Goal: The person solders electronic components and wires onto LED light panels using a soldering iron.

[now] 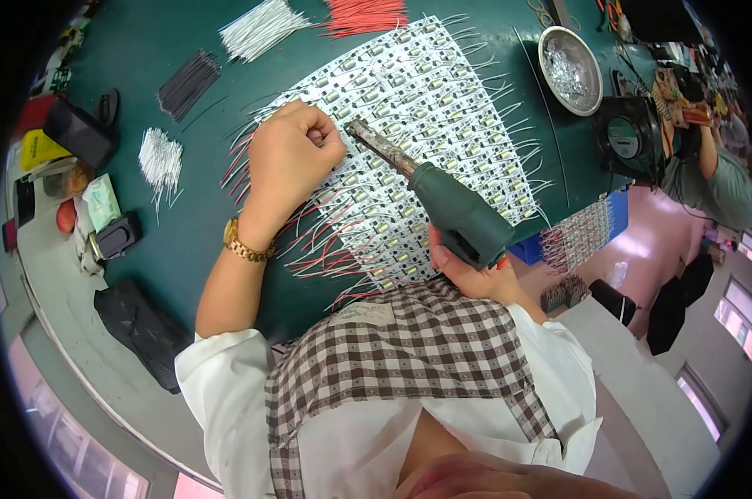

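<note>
Dark green plastic soldering tool with a scorched metal barrel sits in the right hand; that grip is closed round the rear of the body, partly hidden underneath. Barrel slants up-left over the white panel of small circuit boards, which lies flat on the dark green table in front of the person, thin wires sticking out along both sides. Tip is near the left hand's fingers; contact with the panel can't be told.

Left hand is over the panel's left part, fingers curled in, thumb near index. Grip looks narrow; can't tell whether a wire is pinched.

To do this well, judging from the pose: steady the left wrist, keep fingertips clear of the hot end, touch only the intended pad briefly, and keep the barrel off the neighbouring boards and loose red and white wires.
</note>
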The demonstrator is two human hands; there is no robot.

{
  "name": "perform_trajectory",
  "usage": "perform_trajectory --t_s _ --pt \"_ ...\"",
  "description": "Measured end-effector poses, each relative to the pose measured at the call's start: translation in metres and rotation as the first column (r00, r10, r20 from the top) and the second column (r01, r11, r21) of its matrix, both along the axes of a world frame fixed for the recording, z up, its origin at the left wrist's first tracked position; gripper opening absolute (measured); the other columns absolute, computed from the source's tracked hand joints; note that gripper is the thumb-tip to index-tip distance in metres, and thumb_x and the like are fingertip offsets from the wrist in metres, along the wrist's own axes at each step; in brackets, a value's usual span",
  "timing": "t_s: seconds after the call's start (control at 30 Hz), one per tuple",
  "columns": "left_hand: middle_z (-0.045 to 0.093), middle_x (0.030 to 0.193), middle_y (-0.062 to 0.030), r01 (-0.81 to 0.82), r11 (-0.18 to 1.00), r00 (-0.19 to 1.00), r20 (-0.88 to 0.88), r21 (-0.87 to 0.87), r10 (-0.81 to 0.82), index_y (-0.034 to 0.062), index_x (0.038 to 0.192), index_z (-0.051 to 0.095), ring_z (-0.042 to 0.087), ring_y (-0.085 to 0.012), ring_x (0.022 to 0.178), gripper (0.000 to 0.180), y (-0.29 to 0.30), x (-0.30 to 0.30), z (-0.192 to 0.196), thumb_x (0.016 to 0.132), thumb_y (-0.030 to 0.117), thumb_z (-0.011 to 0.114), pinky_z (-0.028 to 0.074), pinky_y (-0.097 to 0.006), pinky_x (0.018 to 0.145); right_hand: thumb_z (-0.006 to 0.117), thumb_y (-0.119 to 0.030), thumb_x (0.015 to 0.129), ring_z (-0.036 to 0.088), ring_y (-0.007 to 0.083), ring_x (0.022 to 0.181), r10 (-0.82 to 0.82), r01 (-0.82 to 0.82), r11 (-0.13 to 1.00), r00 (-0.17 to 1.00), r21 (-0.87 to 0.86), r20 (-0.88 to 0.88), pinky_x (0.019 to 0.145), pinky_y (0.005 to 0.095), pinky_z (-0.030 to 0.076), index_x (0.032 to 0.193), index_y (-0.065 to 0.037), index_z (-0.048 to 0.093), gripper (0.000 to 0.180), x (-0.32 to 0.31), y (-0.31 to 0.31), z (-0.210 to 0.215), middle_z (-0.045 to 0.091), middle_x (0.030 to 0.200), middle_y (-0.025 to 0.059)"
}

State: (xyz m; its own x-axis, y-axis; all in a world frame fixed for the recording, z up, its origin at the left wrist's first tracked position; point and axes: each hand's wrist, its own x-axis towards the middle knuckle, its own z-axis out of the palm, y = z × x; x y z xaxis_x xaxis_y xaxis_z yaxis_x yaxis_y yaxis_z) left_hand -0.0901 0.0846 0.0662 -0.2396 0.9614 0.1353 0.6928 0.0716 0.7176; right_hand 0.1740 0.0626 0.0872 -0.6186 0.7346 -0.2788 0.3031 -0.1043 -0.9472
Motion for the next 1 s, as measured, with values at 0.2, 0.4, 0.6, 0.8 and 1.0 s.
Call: perform_trajectory --t_s 0.2,0.4,0.6,0.8,1.0 --pt "0.058 0.066 -0.005 0.02 0.998 1.0 -0.003 -0.052 -0.021 0.0059 0.065 0.063 0.055 -0.0189 0.055 0.006 0.002 -0.004 0.004 0.066 0.01 0.067 0.045 -0.031 0.053 0.066 -0.002 0.072 0.062 0.027 0.068 0.093 -0.097 0.937 0.995 0.335 0.027 0.062 0.0307 0.049 0.102 0.0 0.061 0.031 -0.011 0.008 0.004 0.062 0.085 0.0127" --pt "0.058 0.066 -0.006 0.042 0.997 0.999 0.0 -0.057 -0.042 0.0049 0.066 0.064 0.056 -0.0197 0.056 0.006 0.003 -0.006 0.005 0.064 0.009 0.067 0.046 -0.031 0.054 0.065 -0.001 0.072 0.062 0.0283 0.073 0.08 -0.065 0.945 0.996 0.321 -0.036 0.065 0.0317 0.049 0.104 0.0 0.061 0.033 -0.01 0.005 0.001 0.062 0.091 0.0154" --pt "0.055 0.064 -0.0048 0.096 0.995 0.995 0.011 -0.033 -0.096 0.0003 0.069 0.062 0.05 -0.0124 0.054 0.006 0.004 -0.01 0.003 0.067 0.005 0.065 0.043 -0.026 0.054 0.061 -0.013 0.084 0.057 0.012 0.07 0.045 -0.04 0.993 0.998 0.111 -0.043 0.064 0.0272 0.047 0.11 -0.005 0.055 0.028 0.002 -0.005 -0.009 0.059 0.081 0.0041" --pt "0.06 0.068 -0.008 0.089 0.995 0.996 0.011 -0.034 -0.089 0.0035 0.067 0.065 0.059 -0.0229 0.061 0.006 0.003 -0.015 0.002 0.064 0.009 0.067 0.048 -0.033 0.058 0.059 -0.013 0.084 0.056 0.0124 0.068 -0.042 0.042 0.999 0.994 -0.001 -0.103 0.06 0.0266 0.045 0.125 -0.005 0.046 0.043 -0.001 -0.006 -0.002 0.057 0.082 0.0076" --pt "0.061 0.069 -0.0106 0.119 0.993 0.993 -0.002 -0.015 -0.119 0.0034 0.067 0.064 0.059 -0.0286 0.063 0.008 0.002 -0.018 0.0 0.068 0.012 0.063 0.048 -0.036 0.06 0.062 -0.014 0.085 0.056 0.0126 0.07 -0.17 0.131 0.976 0.958 -0.174 -0.229 0.061 0.0262 0.045 0.124 -0.004 0.048 0.043 -0.01 -0.012 0.005 0.058 0.085 0.0059"
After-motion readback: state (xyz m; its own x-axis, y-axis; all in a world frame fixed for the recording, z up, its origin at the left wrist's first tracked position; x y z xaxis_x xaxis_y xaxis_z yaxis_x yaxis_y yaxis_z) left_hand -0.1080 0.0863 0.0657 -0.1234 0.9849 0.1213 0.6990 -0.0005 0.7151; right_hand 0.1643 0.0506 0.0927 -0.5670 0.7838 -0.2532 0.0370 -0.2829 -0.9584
